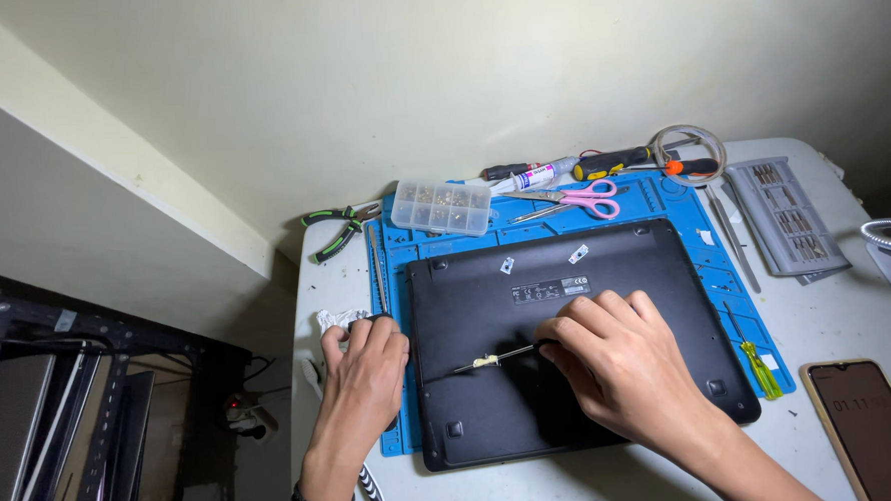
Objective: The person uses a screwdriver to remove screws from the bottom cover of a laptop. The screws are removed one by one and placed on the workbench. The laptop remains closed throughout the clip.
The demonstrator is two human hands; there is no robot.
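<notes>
A black laptop [569, 335] lies upside down on a blue mat [663, 196] on a white table [828, 304].

The right hand [620, 358] rests on the laptop's bottom. Its fingers are curled tight around a thin screwdriver [495, 358]. The tip points left and sits on the black cover, near the middle. Something small and pale is stuck on the shaft close to the tip. I cannot tell what it is.

The left hand [366, 369] is at the laptop's left edge, over the mat. Its fingers are bent down around something dark, but I cannot tell what it grips. A bit of crumpled foil [333, 319] lies just beside it.

At the back of the mat there is a clear box [442, 207] of small parts, pink scissors [579, 200], a glue tube [537, 175] and a fat screwdriver [617, 160]. Green pliers [339, 228] lie on the table to the left. A green screwdriver [756, 357] lies on the mat to the right. A grey bit tray [787, 216] and a phone [874, 427] are further right.

What could go wrong? I think the tip could slip, because it lies nearly flat on the smooth cover. Then it may scratch the plastic. A tiny screw could also roll off the cover and get lost, since the clear box is well apart from the tip. The laptop may slide if the left hand does not hold it firm.
</notes>
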